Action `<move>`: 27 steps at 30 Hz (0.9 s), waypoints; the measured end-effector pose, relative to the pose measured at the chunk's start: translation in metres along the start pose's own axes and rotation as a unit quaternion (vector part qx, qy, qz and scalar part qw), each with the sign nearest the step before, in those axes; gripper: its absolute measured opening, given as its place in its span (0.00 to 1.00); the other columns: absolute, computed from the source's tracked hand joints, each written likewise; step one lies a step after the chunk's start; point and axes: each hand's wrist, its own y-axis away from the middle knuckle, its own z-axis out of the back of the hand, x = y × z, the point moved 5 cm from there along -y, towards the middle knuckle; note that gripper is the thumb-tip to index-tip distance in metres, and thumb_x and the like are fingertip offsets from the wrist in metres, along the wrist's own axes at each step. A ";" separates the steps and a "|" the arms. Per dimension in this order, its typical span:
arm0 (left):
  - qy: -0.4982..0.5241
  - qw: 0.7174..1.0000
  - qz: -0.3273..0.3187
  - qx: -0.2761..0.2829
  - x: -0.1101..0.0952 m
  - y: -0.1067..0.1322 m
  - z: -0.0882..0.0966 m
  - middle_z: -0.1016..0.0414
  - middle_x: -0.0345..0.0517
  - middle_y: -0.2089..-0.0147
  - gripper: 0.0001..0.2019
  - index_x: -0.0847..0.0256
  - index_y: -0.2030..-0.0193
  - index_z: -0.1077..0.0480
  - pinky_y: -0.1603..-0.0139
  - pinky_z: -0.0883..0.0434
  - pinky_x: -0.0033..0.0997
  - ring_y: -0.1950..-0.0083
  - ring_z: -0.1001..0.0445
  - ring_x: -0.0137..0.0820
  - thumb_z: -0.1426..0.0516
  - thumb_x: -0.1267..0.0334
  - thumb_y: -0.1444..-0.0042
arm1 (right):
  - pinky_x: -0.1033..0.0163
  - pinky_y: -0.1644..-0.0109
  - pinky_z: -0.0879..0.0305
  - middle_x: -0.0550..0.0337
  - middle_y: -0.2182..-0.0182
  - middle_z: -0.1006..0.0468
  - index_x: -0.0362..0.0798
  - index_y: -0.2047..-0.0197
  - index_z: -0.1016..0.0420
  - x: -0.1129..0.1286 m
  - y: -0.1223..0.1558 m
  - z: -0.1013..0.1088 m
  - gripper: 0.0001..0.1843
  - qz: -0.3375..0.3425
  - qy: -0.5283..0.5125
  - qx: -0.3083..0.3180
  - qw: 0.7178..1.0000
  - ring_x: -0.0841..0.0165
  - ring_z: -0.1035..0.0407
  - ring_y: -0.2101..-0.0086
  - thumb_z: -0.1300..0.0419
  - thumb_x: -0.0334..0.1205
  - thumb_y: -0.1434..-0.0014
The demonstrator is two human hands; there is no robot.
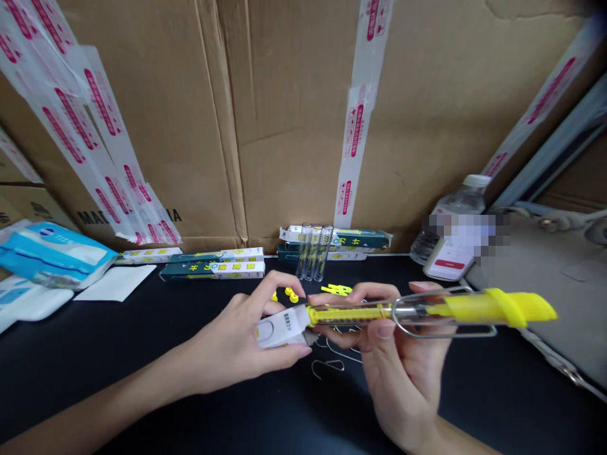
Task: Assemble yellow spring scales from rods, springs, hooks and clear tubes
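My left hand (237, 344) pinches the white end piece (283, 327) of a long pen-like device (408, 313) with a clear barrel, a yellow inner part and a yellow cap at its right end. My right hand (396, 360) grips the barrel from below, fingers wrapped round it, beside a thin metal wire clip (446, 332) on the device. Both hands hold it level above the black table (142, 379). Small yellow parts (290, 294) and a yellow clip piece (336, 290) lie just behind the hands. Bent wire pieces (327, 365) lie under the device.
Three clear tubes (313, 251) stand against flat teal and white boxes (213, 265) at the table's back edge. Taped cardboard (284, 114) forms the back wall. A water bottle (448, 218) lies at the right, blue and white packets (52, 253) and white paper (116, 282) at the left.
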 end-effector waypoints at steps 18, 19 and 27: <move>-0.089 0.995 -0.028 -0.034 -0.001 0.002 0.005 0.23 0.33 0.57 0.15 0.49 0.48 0.32 0.67 0.35 0.23 0.66 0.26 0.27 0.37 0.58 0.41 | 0.62 0.54 0.21 0.65 0.60 0.17 0.58 0.53 0.28 -0.022 -0.009 0.005 0.20 -0.099 0.063 0.005 0.993 0.66 0.20 0.58 0.27 0.36 0.44; -0.077 0.996 -0.022 -0.035 0.000 0.001 0.005 0.23 0.33 0.60 0.15 0.50 0.49 0.33 0.67 0.35 0.23 0.67 0.26 0.27 0.37 0.58 0.41 | 0.63 0.57 0.20 0.65 0.60 0.18 0.57 0.53 0.27 -0.024 -0.009 0.005 0.21 -0.105 0.075 0.005 0.992 0.66 0.20 0.59 0.26 0.36 0.47; 0.005 1.000 -0.010 -0.028 -0.004 0.000 0.005 0.18 0.31 0.66 0.17 0.52 0.52 0.41 0.67 0.32 0.23 0.69 0.23 0.27 0.37 0.63 0.42 | 0.61 0.56 0.22 0.60 0.56 0.22 0.57 0.48 0.24 -0.030 0.004 0.002 0.12 -0.148 0.124 0.120 0.974 0.66 0.24 0.61 0.38 0.48 0.33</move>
